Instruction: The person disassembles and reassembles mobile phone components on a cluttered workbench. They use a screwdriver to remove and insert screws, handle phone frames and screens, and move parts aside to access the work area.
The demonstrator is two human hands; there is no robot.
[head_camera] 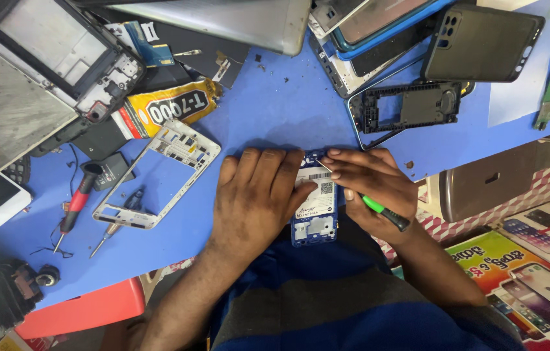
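Blue-clad lap fills the bottom of the view, and just above it we see an opened blue phone lying back-up at the near edge of a blue work mat, close to the body where both hands can bear on it. Our left hand lies flat, fingers spread and closed on nothing, pressing beside the phone's left edge, apparently to keep it from sliding. Our right hand is curled around a green-handled screwdriver, its thin tip angled onto the white battery. Spare parts sit pushed back, out of the way: a white phone frame, a black frame, a yellow glue tube and a red-handled screwdriver.
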